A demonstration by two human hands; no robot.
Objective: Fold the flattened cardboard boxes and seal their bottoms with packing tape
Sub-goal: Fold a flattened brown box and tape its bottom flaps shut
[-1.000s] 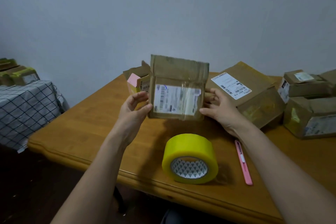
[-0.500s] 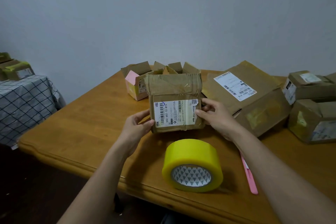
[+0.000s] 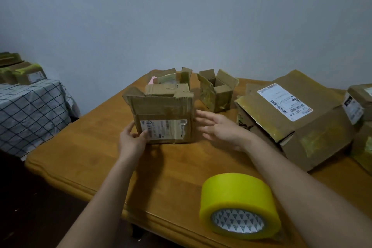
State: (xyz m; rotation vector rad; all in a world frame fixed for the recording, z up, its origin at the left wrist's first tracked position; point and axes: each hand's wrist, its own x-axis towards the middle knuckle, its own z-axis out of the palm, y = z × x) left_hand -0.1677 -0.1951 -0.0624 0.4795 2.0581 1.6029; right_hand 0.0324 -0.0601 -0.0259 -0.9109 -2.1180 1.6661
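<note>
Head view: your left hand (image 3: 131,141) grips the lower-left corner of the small cardboard box (image 3: 163,115), thumb on its label face. Your right hand (image 3: 219,129) hovers at 3 o'clock of the box, fingers straight and spread, holding nothing; contact unclear. Box stands upright on the wooden bench (image 3: 84,147), top flaps up, creased corrugated board with old tape and a white label facing you. Inside not visible. Glossy yellow tape roll (image 3: 239,205) lies at 5 o'clock, core facing you. Smaller open box (image 3: 217,90) at 1 o'clock; big labelled box (image 3: 291,123) at 3 o'clock.
</note>
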